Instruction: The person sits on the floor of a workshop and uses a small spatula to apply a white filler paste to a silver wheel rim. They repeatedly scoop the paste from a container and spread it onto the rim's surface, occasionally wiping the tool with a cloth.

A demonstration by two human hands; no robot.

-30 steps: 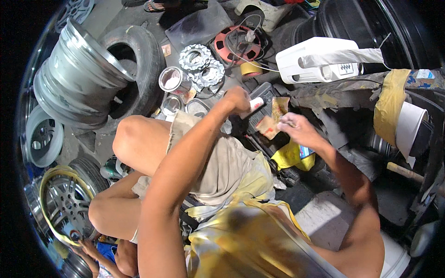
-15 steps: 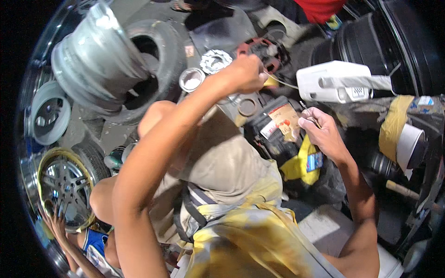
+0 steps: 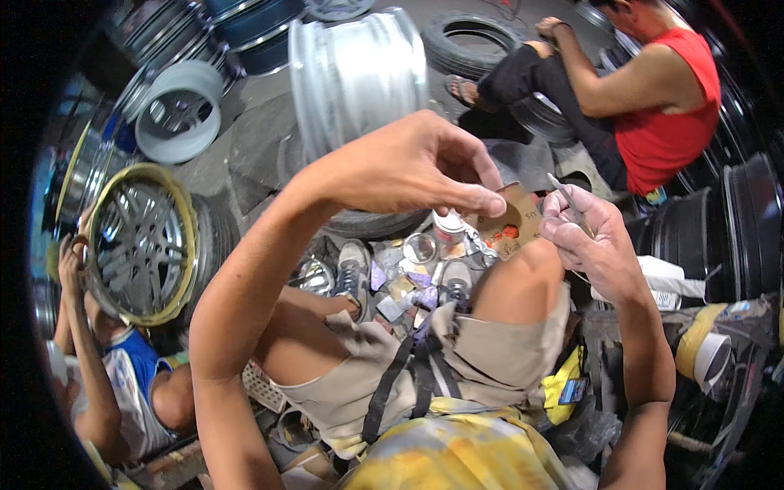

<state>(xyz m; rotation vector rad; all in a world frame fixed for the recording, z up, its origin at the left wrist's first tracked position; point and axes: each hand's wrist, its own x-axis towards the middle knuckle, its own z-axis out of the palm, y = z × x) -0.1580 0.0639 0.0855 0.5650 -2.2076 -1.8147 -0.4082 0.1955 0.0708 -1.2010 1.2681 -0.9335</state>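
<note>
My left hand (image 3: pixel 437 167) is closed, thumb and fingers pinching the left edge of a brown piece of cardboard (image 3: pixel 523 219). A smear of orange-red paste (image 3: pixel 508 231) lies on that cardboard, just above my bent right knee. In my right hand (image 3: pixel 594 237) is a slim grey metal spatula (image 3: pixel 573 207), its pale tip pointing up and left. The spatula is beside the cardboard's right side. A large silver wheel rim (image 3: pixel 359 77) stands upright beyond my left hand, partly hidden by my arm.
A person in a red top (image 3: pixel 670 98) sits at the far right. Another person's hand (image 3: pixel 72 263) touches a yellow-edged wheel (image 3: pixel 140 245) at left. An open tin (image 3: pixel 420 248) and scraps lie between my shoes. Black rims (image 3: pixel 674 237) line the right.
My view has swung up and left. The left hand has come to the cardboard, which is now off the dark box and up near my knee. The spatula stays in my right hand.
</note>
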